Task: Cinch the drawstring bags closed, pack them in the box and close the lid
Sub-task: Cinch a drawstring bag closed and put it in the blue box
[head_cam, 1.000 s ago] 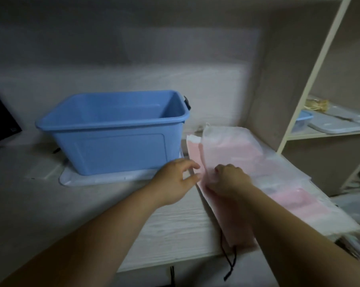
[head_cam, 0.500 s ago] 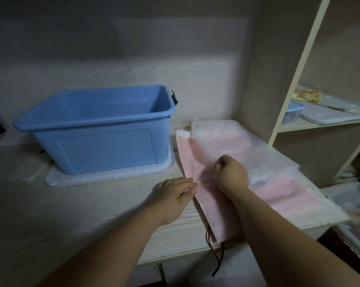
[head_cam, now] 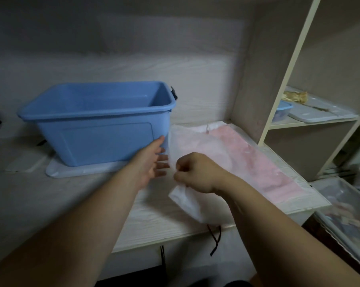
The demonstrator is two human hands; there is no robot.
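Bag in hand: white drawstring bag (head_cam: 187, 195) is now pinched up off the pile by the right hand (head_cam: 197, 172), at centre frame; half a second ago that hand pressed flat on the pink bags.
Right grip: fingers closed on the white bag's edge, fabric drooping below the fist toward the counter (head_cam: 92, 204).
Left grip: left hand (head_cam: 152, 160) has moved up from the counter; fingers are spread apart, holding nothing, just beside the bag and near the box wall.
Box: blue box (head_cam: 98, 125) sits upper left of centre, open, nothing visible inside, resting on its pale lid (head_cam: 75, 170).
Pile: pink bags (head_cam: 257, 162) lie flat at right of centre; dark cord (head_cam: 215, 239) hangs over the counter's front edge.
Meaning: one bag is separated for cinching; likely the left hand takes the mouth next. Nothing is packed, the lid is off.
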